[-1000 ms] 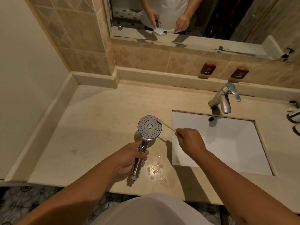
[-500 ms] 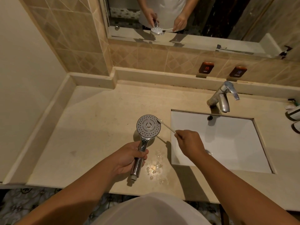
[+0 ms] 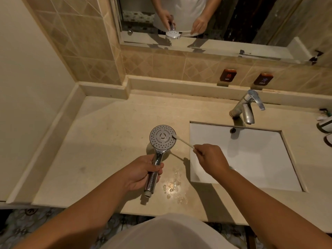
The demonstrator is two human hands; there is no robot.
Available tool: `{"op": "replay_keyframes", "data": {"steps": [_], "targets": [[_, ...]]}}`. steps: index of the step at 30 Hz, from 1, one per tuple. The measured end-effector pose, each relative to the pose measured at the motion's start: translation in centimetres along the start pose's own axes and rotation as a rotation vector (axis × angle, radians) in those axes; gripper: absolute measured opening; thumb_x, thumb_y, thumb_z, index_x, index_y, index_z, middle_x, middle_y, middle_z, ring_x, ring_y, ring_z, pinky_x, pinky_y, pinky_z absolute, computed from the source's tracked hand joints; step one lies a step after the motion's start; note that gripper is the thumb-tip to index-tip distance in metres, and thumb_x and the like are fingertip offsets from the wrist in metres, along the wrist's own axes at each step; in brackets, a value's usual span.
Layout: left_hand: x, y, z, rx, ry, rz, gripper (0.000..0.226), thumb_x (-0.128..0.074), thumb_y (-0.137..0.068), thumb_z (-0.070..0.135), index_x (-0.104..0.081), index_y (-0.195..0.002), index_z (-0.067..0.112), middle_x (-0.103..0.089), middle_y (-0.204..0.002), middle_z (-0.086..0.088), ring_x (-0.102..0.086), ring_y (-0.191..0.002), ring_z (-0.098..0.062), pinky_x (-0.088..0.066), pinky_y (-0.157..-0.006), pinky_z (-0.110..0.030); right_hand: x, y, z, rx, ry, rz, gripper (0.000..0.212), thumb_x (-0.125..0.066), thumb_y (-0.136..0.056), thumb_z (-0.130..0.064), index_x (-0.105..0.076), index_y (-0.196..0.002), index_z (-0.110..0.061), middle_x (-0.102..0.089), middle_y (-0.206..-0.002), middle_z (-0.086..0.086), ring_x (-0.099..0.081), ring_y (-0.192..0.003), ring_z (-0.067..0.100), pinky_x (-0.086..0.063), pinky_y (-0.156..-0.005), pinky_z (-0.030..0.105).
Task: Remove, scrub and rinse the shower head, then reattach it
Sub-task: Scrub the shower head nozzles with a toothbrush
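Shower head detached, held above the counter just left of the sink, nozzle face turned up twd the camera. Left hand grips its chrome handle, fingers curled round the shaft, thumb across the front; threaded end of the handle sticks out below the hand. Right hand pinches a thin cotton swab betw thumb & fingertips, other fingers curled in. Swab tip touches the right edge of the nozzle face, stick slanting down-right to the hand, which sits over the sink's left rim.

Water drops pooled on the counter just right of the handle's lower end. Tap at the back of the sink, spout pointing over the basin. Two small dark signs on the tiled wall behind it, marked HOT & COLD. Mirror above reflects both hands w/ the shower head. White items at far right edge of counter, cut off by frame, can't tell what.
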State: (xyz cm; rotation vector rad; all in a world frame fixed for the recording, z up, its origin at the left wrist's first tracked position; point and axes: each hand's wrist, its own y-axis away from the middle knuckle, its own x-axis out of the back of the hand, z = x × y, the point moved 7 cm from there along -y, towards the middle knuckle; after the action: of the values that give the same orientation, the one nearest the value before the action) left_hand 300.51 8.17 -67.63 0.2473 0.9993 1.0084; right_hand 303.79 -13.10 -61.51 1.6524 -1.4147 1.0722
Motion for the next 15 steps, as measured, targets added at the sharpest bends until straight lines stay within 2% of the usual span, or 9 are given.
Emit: {"op": "replay_keyframes", "data": {"steps": [5,8,13,15], "targets": [[-0.2,0.0,0.5,-0.008,-0.012,-0.004,0.028,-0.049,-0.088,-0.016,-0.058,-0.108,0.002,-0.06,-0.088,-0.013,-0.06,-0.072,-0.019,-0.055,-0.06,-0.031,-1.2,0.7,-2.2,0.115,0.021,-0.1,0.021,-0.053,-0.097,-0.02,-0.068,-0.089,-0.009,-0.063,-0.071,0.007,-0.057,-0.063,0.025,-0.042,-0.057,0.033],[-0.3,0.2,0.7,-0.009,-0.02,-0.011,0.028,-0.049,-0.088,-0.015,-0.058,-0.108,0.002,-0.061,-0.086,-0.012,-0.06,-0.071,-0.018,-0.055,-0.06,-0.031,-0.3,0.4,-1.0,0.091,0.037,-0.039,0.021,-0.053,-0.097,-0.021,-0.07,-0.098,-0.009,-0.067,-0.076,0.01,-0.06,-0.067,0.026,-0.049,-0.061,0.036],[-0.6,0.1,0.4,-0.008,-0.03,-0.004,0.03,-0.049,-0.087,-0.015,-0.056,-0.112,0.0,-0.061,-0.086,-0.012,-0.059,-0.071,-0.018,-0.054,-0.061,-0.032,-1.4,1.3,-2.4,0.156,0.097,-0.13,0.016,-0.054,-0.095,-0.02,-0.069,-0.099,-0.015,-0.066,-0.08,0.005,-0.06,-0.07,0.023,-0.048,-0.06,0.032],[-0.8,0.2,0.3,-0.01,-0.031,-0.012,0.029,-0.049,-0.088,-0.015,-0.057,-0.11,0.001,-0.061,-0.085,-0.011,-0.059,-0.07,-0.017,-0.054,-0.061,-0.031,-0.7,1.0,-1.8,0.123,0.089,-0.074,0.018,-0.053,-0.096,-0.022,-0.069,-0.1,-0.014,-0.067,-0.081,0.006,-0.06,-0.07,0.023,-0.051,-0.062,0.035]]}}
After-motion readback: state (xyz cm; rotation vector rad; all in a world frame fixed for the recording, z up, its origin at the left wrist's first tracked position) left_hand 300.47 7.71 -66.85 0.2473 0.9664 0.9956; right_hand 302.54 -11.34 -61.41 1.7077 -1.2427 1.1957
